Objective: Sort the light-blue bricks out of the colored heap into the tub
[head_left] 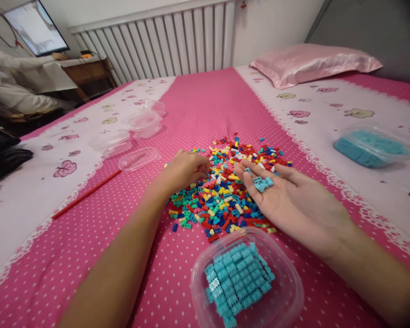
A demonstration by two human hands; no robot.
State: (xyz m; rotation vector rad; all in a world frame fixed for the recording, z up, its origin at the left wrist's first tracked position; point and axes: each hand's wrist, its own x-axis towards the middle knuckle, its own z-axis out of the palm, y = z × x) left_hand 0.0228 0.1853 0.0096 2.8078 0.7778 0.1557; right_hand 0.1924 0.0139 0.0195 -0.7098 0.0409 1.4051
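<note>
A mound of small multicoloured building bricks [222, 189] is spread over the pink bedsheet. At its left side, my left hand [186, 168] reaches in with fingers curled and thumb pressed close; whatever is between the fingertips is hidden. My right hand [290, 196] lies palm up over the right side of the pile, cradling several light blue building bricks [262, 183] on its fingers. Nearest to me is a clear plastic container [290, 278], with light blue bricks [239, 278] packed in rows inside it.
Another clear tub [372, 148] of blue bricks sits at the right. Clear plastic boxes [143, 123] and a lid [138, 159] lie at the left, by a red stick [89, 193]. A pink pillow [314, 66] is at the back; a seated person [17, 82] is far left.
</note>
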